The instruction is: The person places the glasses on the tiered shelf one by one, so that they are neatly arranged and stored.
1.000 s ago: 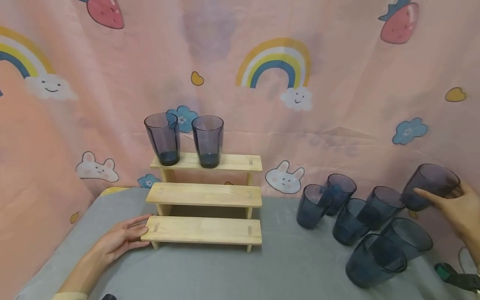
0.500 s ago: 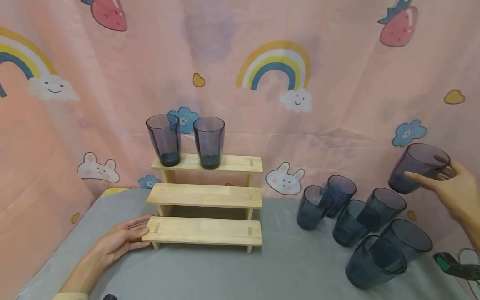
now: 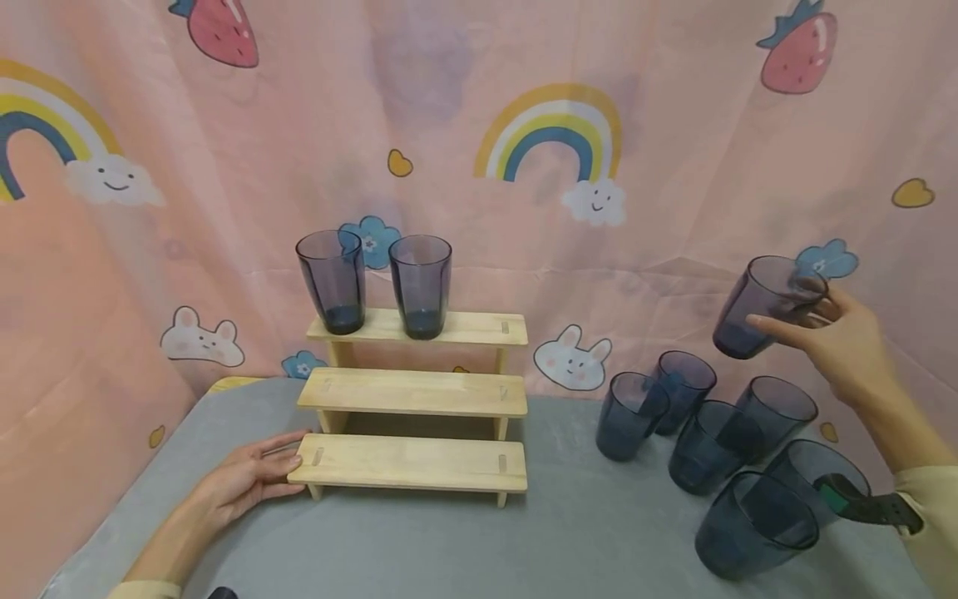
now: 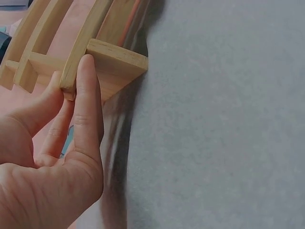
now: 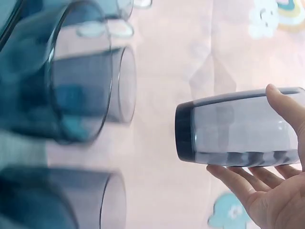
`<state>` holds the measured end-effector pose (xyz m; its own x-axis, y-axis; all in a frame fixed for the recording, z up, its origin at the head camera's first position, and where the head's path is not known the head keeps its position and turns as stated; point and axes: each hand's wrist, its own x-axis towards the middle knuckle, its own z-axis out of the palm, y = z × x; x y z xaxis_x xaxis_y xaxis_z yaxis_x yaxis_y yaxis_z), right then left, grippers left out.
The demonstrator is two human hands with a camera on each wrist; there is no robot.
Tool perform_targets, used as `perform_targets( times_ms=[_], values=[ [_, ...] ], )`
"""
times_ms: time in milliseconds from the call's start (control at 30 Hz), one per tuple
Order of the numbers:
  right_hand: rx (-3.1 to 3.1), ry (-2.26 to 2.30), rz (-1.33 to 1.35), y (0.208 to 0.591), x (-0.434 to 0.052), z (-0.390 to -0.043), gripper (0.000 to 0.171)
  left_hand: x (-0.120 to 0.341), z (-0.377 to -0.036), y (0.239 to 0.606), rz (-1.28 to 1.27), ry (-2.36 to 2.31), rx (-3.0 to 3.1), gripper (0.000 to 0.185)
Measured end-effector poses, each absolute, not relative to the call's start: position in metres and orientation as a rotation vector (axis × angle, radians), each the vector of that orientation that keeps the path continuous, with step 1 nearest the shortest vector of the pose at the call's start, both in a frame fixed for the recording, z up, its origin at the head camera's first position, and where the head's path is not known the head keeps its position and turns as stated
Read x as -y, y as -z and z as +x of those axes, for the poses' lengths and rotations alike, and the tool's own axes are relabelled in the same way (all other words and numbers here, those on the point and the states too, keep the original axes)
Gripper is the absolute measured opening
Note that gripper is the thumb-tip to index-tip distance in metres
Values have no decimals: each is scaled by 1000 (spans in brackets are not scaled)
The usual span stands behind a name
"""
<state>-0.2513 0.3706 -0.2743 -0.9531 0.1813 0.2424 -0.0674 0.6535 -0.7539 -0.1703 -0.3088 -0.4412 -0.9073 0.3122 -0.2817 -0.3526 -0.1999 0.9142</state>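
Two hands: both mine, both at work; places given from the wooden stepped shelf.
Right hand: fingers and thumb curled round a smoky tumbler, held in the air, tilted, well to the right of the shelf and above the loose glasses.
Tumbler, wrist view: thick dark base toward the camera, thumb on one side of it and my fingertips on the other.
Left hand: fingers straight, spread a little, resting against the left end of the shelf's lowest step; nothing pinched.
Left hand, wrist view: one straight finger lies along the corner of that bottom board.
Top step: two smoky tumblers upright, side by side, at its left half.
Middle and bottom steps: bare wood.
Loose glasses: six blue-grey tumblers in a close cluster on the grey table, to the right of the shelf.
Wrist strap: dark with a green patch, on my right forearm.
Backdrop: pink cloth behind the shelf, printed with rainbows, clouds, strawberries, rabbits.
Writing or brand marks: none legible on any item.
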Motion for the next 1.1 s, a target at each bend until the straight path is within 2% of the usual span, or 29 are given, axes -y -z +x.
perform_targets(
  times_ms=[733, 933, 1100],
  values=[
    [2543, -1408, 231, 271, -278, -271, 81, 308, -171, 444, -76, -2175, -1609, 71],
    [2562, -1421, 236, 270, -255, -271, 85, 308, -171, 446, -88, -2163, -1626, 68],
    [2502, -1486, 313, 268, -229, -272, 77, 309, -171, 445, -86, -2159, -1629, 63]
  ],
)
